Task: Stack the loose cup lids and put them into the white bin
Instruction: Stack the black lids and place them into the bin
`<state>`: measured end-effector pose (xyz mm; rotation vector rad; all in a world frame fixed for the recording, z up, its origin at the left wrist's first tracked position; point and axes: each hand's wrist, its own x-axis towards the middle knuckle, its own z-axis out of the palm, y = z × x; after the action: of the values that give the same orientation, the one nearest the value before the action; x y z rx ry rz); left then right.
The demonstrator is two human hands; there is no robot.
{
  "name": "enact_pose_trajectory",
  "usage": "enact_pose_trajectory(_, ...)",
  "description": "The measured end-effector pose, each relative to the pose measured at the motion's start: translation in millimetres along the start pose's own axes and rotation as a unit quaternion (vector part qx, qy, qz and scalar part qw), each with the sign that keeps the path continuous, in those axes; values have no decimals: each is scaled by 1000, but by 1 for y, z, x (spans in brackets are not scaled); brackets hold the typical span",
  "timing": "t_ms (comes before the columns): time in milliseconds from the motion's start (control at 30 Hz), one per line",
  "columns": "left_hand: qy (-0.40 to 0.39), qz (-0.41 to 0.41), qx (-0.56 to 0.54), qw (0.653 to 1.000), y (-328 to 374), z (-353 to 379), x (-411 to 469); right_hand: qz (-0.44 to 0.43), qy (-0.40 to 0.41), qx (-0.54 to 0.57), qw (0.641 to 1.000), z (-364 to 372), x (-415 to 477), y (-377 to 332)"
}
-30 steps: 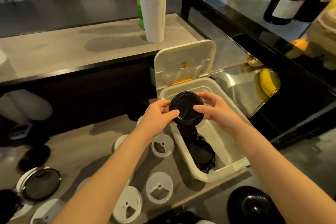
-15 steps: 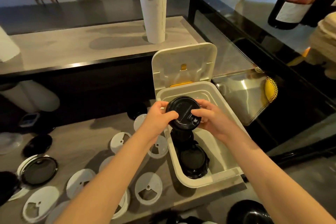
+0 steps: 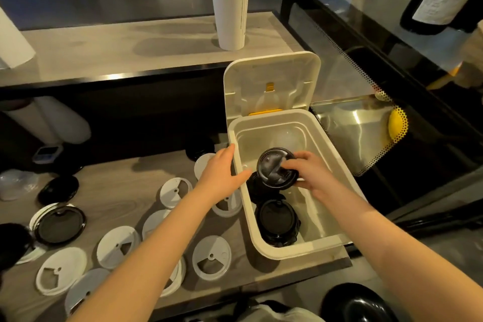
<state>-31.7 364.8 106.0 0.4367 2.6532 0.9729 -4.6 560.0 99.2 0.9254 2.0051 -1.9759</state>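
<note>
The right hand [image 3: 312, 175] has its grip clamped on a stack of round black plastic cup lids [image 3: 273, 168]. Its fingers curl over the right half of the top lid. The stack is held tilted inside the rectangular white plastic bin [image 3: 295, 252], down between the walls. Just beneath this grip, and a little nearer the person, a second stack of black lids [image 3: 277, 219] lies on the bin floor. Whether the held stack touches the one below cannot be told.

The left hand [image 3: 222, 174] is just left of the gripped stack with its grip apart. The fingers are straight and hold nothing, the fingertips reach over the bin's left rim, and the thumb lies along that rim. Whether the fingertips touch the stack cannot be told.

Beyond both hands, the bin's hinged white cover [image 3: 271, 78] stands upright. Left of the open grip and nearer the person, flat white plastic lids with wedge-shaped openings lie scattered on the grey wood-grain desk [image 3: 112, 191], among them one [image 3: 211, 256] just beside the bin's near corner. Well left of them lies a clear lid with a black rim [image 3: 58, 225]. Far beyond the grips, a tall stack of white paper cups [image 3: 230, 2] stands on a raised counter.
</note>
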Motion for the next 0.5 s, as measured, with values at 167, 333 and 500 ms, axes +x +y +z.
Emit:
enact_pose_trajectory(167,-36,-16,6,999,-10,2,4,36,21,7,999,30,10,0)
enact_pose_trajectory(333,-35,-12,26,999,-13,2,5,51,51,10,997,46,13,4)
enact_pose_trajectory(500,-26,-1,21,999,-14,2,4,103,36,51,993,42,12,7)
